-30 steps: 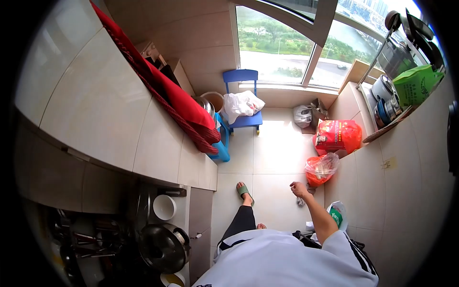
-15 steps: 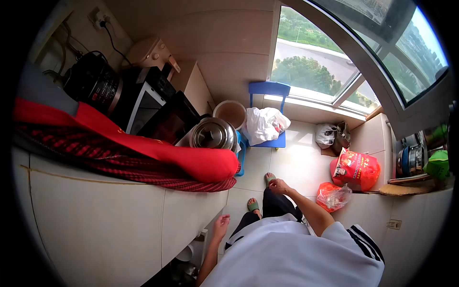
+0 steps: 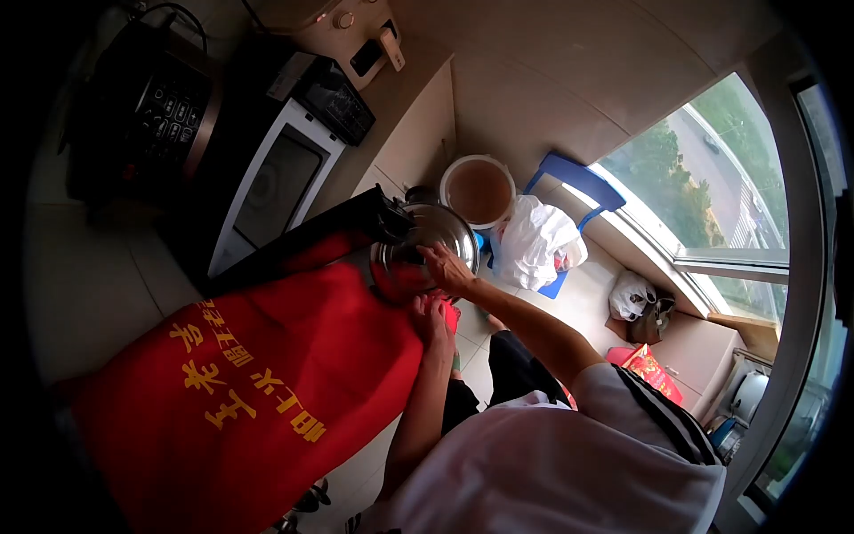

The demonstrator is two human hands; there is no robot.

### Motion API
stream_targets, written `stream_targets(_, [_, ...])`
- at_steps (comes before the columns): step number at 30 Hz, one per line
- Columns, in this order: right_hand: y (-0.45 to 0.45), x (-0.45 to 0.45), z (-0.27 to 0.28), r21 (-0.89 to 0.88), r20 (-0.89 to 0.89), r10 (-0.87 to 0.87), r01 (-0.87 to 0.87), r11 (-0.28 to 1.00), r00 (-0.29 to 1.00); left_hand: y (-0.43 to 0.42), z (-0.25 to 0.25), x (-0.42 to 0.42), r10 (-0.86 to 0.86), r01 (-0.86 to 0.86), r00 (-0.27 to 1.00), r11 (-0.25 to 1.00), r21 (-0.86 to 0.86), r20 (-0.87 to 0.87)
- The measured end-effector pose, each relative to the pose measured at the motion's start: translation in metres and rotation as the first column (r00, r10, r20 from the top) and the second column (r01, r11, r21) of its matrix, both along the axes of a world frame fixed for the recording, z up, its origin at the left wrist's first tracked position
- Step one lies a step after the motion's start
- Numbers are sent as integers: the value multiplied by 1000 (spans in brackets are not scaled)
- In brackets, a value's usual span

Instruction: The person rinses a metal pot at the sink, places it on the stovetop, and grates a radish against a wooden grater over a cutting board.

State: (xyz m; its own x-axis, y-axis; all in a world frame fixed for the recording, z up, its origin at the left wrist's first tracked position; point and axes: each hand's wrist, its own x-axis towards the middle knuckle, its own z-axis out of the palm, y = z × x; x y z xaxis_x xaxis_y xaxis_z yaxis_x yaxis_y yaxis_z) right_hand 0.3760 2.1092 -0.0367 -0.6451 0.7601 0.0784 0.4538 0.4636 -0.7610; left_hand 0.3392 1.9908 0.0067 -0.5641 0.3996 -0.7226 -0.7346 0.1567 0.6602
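A round stainless steel pot [image 3: 391, 283] with a shiny lid [image 3: 445, 230] stands beside the open microwave door. My right hand [image 3: 451, 271] reaches over the lid, its fingers bent around the dark knob at the middle. Just below, at the near side of the pot, is my left hand [image 3: 432, 322], fingers extended against the red cloth [image 3: 294, 356] by the pot's edge. Whether those fingertips touch the pot itself I cannot tell. Yellow lettering runs across the cloth, which spreads wide to the left.
The microwave [image 3: 276, 187] has its dark door [image 3: 329, 236] swung out beside the pot. A black cooker [image 3: 156, 125] is farther left. Behind the pot are a round bucket [image 3: 480, 191] and a blue chair [image 3: 578, 182] bearing a white plastic bag [image 3: 538, 242]. Windows line the right.
Both hands have come up from beside my body to the pot, the right onto its lid. My view has turned and moved closer, so the cloth's lettering shows more fully.
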Motion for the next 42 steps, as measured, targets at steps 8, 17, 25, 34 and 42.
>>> stream_targets(8, [19, -30, -1, 17, 185, 228, -235, 972, 956, -82, -121, -55, 338, -128, 840, 883, -451, 423])
stream_targets(17, [27, -29, -4, 58, 183, 251, -266, 962, 951, -115, -177, -44, 173, -80, 880, 972, -220, 442])
stream_targets(25, [85, -12, 5, 126, 77, 197, -206, 970, 977, -39, -140, -20, 167, -239, 930, 951, 195, 327])
stream_targets(34, [46, 113, 65, 81, 88, 167, -174, 981, 982, -69, -29, 55, 29, -75, 979, 973, 220, 202])
stream_targets(42, [-106, 183, 91, 64, 214, 122, -138, 988, 969, -228, -19, 118, -111, 94, 976, 991, 99, 188])
